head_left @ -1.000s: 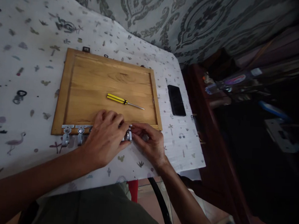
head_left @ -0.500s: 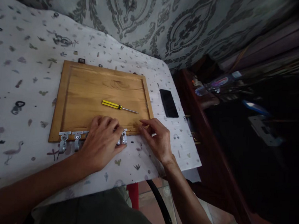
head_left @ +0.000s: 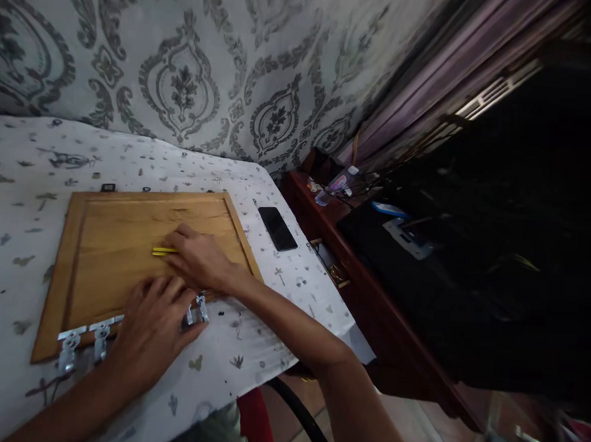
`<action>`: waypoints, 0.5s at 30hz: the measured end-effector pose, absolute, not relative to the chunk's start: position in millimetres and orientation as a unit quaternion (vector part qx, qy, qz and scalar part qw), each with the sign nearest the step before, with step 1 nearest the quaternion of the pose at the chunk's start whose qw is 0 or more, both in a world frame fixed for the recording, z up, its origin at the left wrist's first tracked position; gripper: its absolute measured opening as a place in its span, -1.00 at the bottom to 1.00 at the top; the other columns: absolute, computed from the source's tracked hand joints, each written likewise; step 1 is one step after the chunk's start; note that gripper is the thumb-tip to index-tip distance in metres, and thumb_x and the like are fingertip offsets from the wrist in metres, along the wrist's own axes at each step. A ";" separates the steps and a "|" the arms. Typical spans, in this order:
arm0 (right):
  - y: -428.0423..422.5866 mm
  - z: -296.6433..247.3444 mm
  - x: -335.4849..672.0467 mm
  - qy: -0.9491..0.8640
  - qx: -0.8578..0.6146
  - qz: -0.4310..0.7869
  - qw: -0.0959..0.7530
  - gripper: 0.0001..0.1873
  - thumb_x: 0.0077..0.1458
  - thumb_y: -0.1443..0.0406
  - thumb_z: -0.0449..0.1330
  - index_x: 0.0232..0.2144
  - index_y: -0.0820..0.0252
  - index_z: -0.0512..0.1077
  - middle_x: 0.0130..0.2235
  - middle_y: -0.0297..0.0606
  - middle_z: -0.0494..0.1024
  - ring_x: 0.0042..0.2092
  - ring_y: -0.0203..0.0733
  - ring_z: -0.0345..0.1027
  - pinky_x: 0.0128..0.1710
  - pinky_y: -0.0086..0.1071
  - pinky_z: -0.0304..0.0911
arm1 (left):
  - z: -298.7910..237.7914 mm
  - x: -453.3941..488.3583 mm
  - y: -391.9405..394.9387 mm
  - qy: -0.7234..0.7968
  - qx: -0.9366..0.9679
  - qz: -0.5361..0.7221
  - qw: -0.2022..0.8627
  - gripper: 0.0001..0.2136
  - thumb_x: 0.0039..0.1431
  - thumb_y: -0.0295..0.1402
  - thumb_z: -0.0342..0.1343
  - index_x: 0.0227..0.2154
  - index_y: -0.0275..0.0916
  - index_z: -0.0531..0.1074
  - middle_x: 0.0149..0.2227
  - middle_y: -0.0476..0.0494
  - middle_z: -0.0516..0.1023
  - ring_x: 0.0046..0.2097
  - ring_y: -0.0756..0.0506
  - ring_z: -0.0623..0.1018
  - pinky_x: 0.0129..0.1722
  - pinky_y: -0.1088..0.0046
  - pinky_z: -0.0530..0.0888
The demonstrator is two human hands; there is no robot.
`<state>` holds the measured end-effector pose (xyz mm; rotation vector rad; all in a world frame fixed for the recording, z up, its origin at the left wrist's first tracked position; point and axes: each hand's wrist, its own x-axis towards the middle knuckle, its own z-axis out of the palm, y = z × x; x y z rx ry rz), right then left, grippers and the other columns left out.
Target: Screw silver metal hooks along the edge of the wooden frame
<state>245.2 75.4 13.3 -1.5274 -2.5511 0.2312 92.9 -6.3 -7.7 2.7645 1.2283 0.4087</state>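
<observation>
A wooden cabinet door (head_left: pixel 114 236) lies flat on the patterned tablecloth. My left hand (head_left: pixel 151 329) rests palm down on its near edge, fingers spread over a metal hinge (head_left: pixel 197 308). Two more metal hinges (head_left: pixel 82 345) stick out of the same edge to the left. My right hand (head_left: pixel 200 258) lies on the panel over a yellow screwdriver (head_left: pixel 162 251). Only the end of the handle shows past the fingers, which curl over the rest.
A black phone (head_left: pixel 277 228) lies on the cloth right of the door. The table edge (head_left: pixel 318 342) drops off near right. A dark wooden sideboard (head_left: pixel 353 264) with a bottle (head_left: pixel 335 185) and clutter stands to the right. A patterned wall rises behind.
My right hand left the hinge at the near edge and moved up onto the panel over the screwdriver. The view swung up and right. My left hand stayed on the hinge.
</observation>
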 end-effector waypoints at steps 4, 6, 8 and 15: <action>96.8 14.5 229.1 -0.881 -0.467 0.061 0.045 -0.74 0.39 0.18 0.07 -0.17 0.22 0.48 -0.07 -0.11 0.57 -0.19 -0.11 0.47 -0.29 -0.32 0.28 | -6.6 92.3 -6.8 0.408 0.903 0.127 0.051 -0.76 0.29 -0.30 0.16 -0.02 -0.14 0.54 -0.01 -0.23 0.60 0.01 -0.34 0.52 0.04 0.02 0.37; 96.6 18.3 229.8 -0.881 -0.467 0.060 0.048 -0.81 0.37 0.25 0.09 -0.17 0.22 0.46 -0.08 -0.12 0.58 -0.18 -0.11 0.45 -0.27 -0.30 0.28 | -4.3 92.6 -6.9 0.412 0.901 0.120 0.061 -0.75 0.29 -0.30 0.15 -0.01 -0.13 0.54 -0.01 -0.21 0.59 0.02 -0.32 0.52 0.04 0.04 0.37; 90.0 24.3 236.2 -0.870 -0.481 0.068 0.083 -0.86 0.35 0.28 0.11 -0.13 0.21 0.43 -0.06 -0.14 0.57 -0.18 -0.12 0.45 -0.25 -0.30 0.30 | -1.9 93.1 -6.8 0.413 0.900 0.119 0.068 -0.77 0.29 -0.29 0.14 -0.04 -0.13 0.55 -0.03 -0.21 0.59 0.02 -0.32 0.51 0.03 0.05 0.36; 29.1 37.3 282.2 -0.719 -0.541 0.056 0.433 -0.73 0.36 0.24 0.11 0.08 0.12 0.38 -0.14 -0.22 0.53 -0.27 -0.24 0.43 -0.25 -0.32 0.42 | -3.8 93.7 -5.9 0.404 0.899 0.157 0.070 -0.83 0.29 -0.28 0.14 -0.16 -0.19 0.56 -0.12 -0.21 0.60 -0.04 -0.31 0.50 0.00 0.05 0.38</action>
